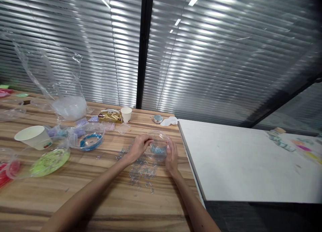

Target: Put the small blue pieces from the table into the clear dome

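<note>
One clear bowl (158,134), blue bits (158,150) inside, stood near the wooden table's (118,208) right edge. Two hands: left hand (138,147) at the bowl's 10 o'clock, thumb and fingertips close together, whether pinching anything could not be told; right hand (172,156) at 3 o'clock, its thumb and fingers apparently pinching the bowl's wall. Many short tubes (143,173), scattered from 6 to 9 o'clock; a steady right grip and a raised left wrist seemed best, sparing them a sweep. Room looked widest toward 11 o'clock; tin (158,119), 12 o'clock; white table (246,165), 3 o'clock past the edge.
</note>
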Demonstrator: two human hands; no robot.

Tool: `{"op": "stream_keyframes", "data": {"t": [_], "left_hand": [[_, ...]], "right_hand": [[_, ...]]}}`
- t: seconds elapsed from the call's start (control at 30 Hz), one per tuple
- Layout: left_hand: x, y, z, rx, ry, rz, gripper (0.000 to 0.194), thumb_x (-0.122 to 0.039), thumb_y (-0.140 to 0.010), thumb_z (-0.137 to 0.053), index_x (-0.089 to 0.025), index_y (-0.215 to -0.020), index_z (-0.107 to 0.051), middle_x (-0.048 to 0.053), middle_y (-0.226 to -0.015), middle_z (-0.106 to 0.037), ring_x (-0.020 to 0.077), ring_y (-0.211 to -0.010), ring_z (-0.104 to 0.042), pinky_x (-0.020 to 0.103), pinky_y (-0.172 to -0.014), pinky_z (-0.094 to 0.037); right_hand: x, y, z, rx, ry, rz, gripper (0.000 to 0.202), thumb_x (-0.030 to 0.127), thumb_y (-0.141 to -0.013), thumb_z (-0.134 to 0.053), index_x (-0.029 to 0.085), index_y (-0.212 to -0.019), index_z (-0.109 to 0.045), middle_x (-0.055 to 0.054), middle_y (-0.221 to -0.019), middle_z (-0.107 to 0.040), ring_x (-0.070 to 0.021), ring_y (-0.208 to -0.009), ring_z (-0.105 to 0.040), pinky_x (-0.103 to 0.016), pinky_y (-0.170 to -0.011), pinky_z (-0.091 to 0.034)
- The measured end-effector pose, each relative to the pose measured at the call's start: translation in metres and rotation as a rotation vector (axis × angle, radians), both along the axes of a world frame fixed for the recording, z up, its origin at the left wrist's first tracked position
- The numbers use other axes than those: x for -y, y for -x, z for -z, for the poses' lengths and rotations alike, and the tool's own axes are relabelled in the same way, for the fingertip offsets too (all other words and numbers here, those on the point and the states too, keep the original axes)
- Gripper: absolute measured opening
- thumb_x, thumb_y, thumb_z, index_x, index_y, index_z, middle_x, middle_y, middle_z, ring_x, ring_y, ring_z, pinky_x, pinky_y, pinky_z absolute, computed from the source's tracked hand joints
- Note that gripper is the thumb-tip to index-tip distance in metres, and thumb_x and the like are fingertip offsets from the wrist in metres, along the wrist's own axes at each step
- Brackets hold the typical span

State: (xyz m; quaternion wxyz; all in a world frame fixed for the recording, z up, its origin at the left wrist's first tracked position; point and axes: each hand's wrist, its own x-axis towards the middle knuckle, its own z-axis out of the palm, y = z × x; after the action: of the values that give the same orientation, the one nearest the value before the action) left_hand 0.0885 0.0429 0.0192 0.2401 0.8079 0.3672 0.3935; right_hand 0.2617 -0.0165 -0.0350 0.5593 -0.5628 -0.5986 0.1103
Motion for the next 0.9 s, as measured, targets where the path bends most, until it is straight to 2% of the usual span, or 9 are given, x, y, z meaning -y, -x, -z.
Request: {"op": "stream_keyframes", "data": {"t": [0.33, 0.9], "left_hand": [[0.0014, -0.0002, 0.0004, -0.016, -0.011, 0.016, 0.007, -0.014, -0.085, -0.059, -0.014, -0.081, -0.065, 0.002, -0.076, -0.067, 0.0139, -0.069, -0.060, 0.022, -0.066, -0.043], [0.0024, -0.0001, -0.0003, -0.057, 0.012, 0.022, 0.010, -0.018, -0.086, -0.055, -0.015, -0.081, -0.064, 0.003, -0.080, -0.067, 0.0165, -0.074, -0.061, 0.025, -0.067, -0.044]], "right_hand": [[-0.0007, -0.0001, 0.0004, -0.013, 0.008, -0.009, 0.044, 0.038, -0.095, -0.029, 0.023, -0.133, -0.043, -0.009, -0.121, -0.054, -0.0203, -0.108, -0.051, -0.042, -0.094, -0.040], [-0.0008, 0.0004, -0.0005, -0.022, 0.032, -0.005, 0.044, 0.038, -0.094, -0.030, 0.023, -0.133, -0.043, -0.009, -0.116, -0.056, -0.0210, -0.105, -0.054, -0.043, -0.093, -0.041]]}}
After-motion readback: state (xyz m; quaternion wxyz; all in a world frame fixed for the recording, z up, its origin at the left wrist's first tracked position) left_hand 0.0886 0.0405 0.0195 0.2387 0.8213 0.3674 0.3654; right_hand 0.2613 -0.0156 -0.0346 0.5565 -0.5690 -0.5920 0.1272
